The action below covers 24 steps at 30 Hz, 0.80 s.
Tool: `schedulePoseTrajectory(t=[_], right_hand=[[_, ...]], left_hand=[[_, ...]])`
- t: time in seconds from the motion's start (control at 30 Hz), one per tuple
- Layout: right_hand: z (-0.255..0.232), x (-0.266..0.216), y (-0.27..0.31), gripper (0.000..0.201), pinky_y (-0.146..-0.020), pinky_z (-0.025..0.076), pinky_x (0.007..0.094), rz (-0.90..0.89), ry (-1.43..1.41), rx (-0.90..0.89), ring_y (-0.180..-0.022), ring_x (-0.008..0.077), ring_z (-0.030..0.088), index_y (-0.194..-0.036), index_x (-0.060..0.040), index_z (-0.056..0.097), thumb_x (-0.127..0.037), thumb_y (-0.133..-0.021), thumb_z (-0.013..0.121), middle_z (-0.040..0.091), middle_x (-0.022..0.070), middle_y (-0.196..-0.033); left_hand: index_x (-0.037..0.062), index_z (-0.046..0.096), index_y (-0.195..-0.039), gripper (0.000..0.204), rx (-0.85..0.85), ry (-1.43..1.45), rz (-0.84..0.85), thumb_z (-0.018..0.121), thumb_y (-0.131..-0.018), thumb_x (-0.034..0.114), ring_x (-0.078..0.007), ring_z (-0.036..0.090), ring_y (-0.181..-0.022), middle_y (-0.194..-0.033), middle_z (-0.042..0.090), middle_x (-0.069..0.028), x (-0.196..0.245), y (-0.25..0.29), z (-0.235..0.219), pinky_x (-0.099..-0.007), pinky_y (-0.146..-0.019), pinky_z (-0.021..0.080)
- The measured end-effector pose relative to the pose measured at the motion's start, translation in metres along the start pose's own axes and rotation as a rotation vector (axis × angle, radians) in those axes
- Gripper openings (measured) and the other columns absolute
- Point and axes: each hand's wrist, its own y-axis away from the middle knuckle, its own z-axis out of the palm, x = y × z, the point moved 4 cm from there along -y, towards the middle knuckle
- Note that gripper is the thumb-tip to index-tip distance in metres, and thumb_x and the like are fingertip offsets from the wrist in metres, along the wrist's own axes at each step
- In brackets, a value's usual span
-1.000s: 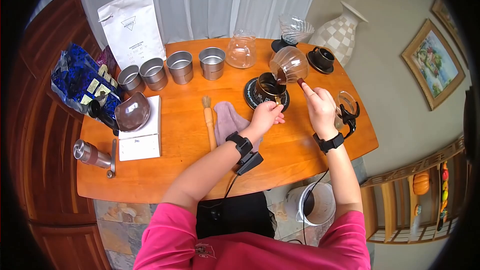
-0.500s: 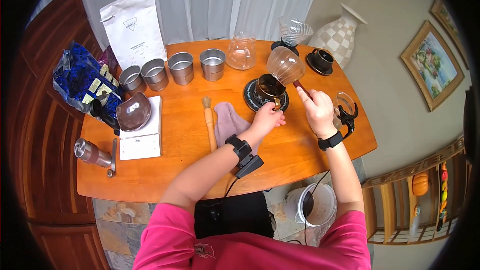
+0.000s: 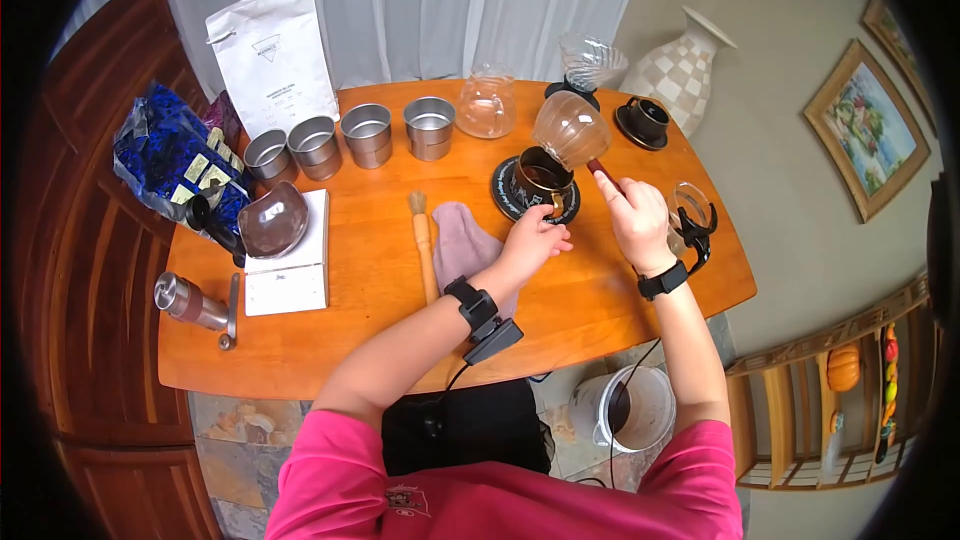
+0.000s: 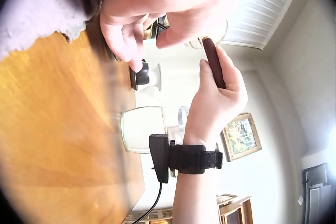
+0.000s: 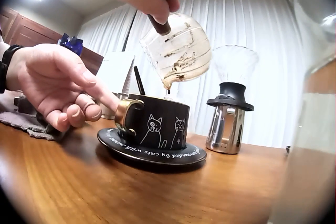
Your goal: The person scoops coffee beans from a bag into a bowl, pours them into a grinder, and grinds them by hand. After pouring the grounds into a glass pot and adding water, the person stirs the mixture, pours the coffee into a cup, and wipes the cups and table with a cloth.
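My right hand [image 3: 640,220] grips the dark wooden handle [image 4: 214,62] of a clear ribbed glass pot [image 3: 570,128]. The pot is tipped over a black cup [image 5: 160,121], its spout low above the rim. Brown streaks line the glass, and a little dark liquid hangs at the spout. Dark liquid shows inside the cup, which stands upright on a black saucer [image 5: 157,156] with white lettering. My left hand [image 3: 535,240] is beside the cup, fingers loose, with one fingertip at the cup's gold handle [image 5: 128,115].
A lilac cloth [image 3: 465,240] and a wooden brush [image 3: 424,250] lie left of the cup. Several metal cups [image 3: 430,128], a glass carafe [image 3: 487,105] and a glass dripper [image 3: 590,62] stand behind. A second black cup [image 3: 648,120] and a glass vessel [image 3: 690,205] are at the right.
The glass pot has shifted slightly left and tipped further over the cup. The dark liquid seen in its mouth earlier no longer shows there. My left hand stays by the cup's handle.
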Motion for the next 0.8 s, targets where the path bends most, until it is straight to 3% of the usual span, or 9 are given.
schedulePoseTrajectory(t=[0.33,0.63,0.8], right_hand=[[0.008,0.004,0.012,0.042,-0.061,0.045,0.0336,0.364,-0.194,0.039,-0.069,0.0245,0.055,-0.109,-0.01,0.063,0.001,-0.068,0.061,0.056,0.0076,-0.078],[0.004,-0.013,0.001,0.04,-0.064,0.045,0.0314,0.01,-0.01,-0.042,-0.07,0.0201,0.055,-0.107,-0.0081,0.063,-0.005,-0.068,0.057,0.055,0.0069,-0.08],[0.004,-0.012,-0.001,0.04,-0.063,0.045,0.031,0.026,-0.015,-0.033,-0.07,0.0197,0.055,-0.107,-0.008,0.063,-0.005,-0.068,0.057,0.055,0.0058,-0.08]], left_hand=[[-0.0036,0.032,-0.129,0.048,-0.006,-0.021,-0.008,0.052,-0.089,0.014,-0.0181,0.062,-0.086,-0.099,0.058,-0.0141,0.006,0.008,-0.002,-0.0241,-0.072,0.049],[-0.0037,0.035,-0.127,0.045,-0.01,-0.006,-0.016,0.052,-0.089,0.014,-0.0188,0.061,-0.088,-0.1,0.059,-0.015,0.01,0.013,-0.004,-0.0253,-0.074,0.048],[-0.0037,0.037,-0.125,0.043,-0.013,0.018,-0.027,0.052,-0.089,0.014,-0.0184,0.061,-0.088,-0.101,0.059,-0.0148,0.01,0.014,-0.004,-0.0255,-0.075,0.048]])
